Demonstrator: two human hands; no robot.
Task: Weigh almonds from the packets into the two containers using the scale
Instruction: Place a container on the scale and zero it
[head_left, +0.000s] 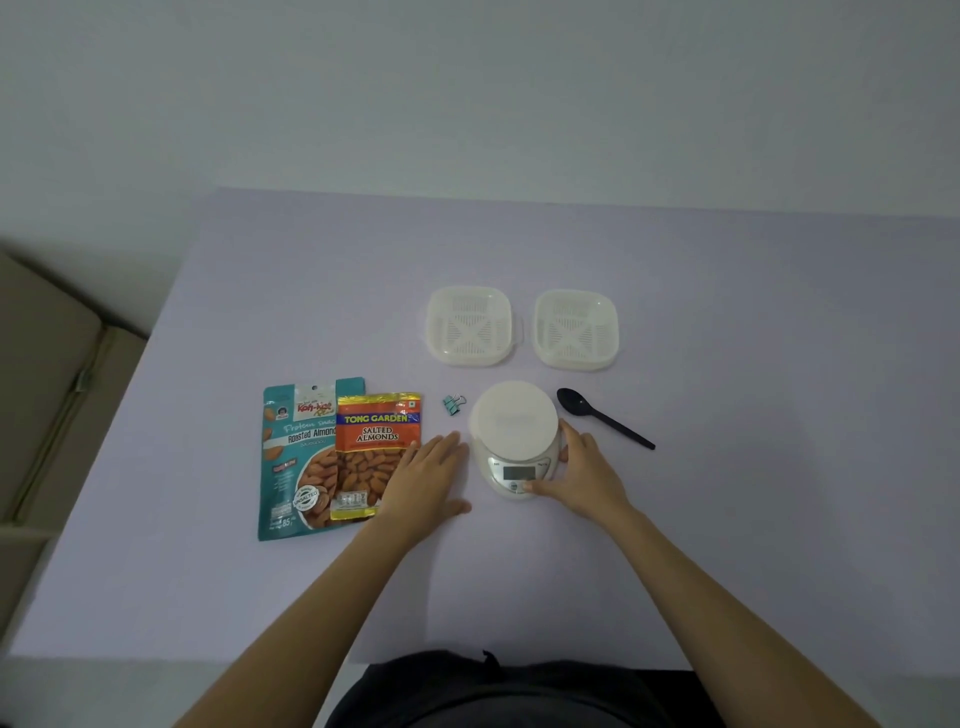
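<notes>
Clip (454, 405) left of scale (514, 418), spoon (605, 422) right

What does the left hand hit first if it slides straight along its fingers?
Probably the left edge of the kitchen scale: the left hand lies flat, fingertips almost at it. The teal binder clip sits just left of that line and might come first.
</notes>
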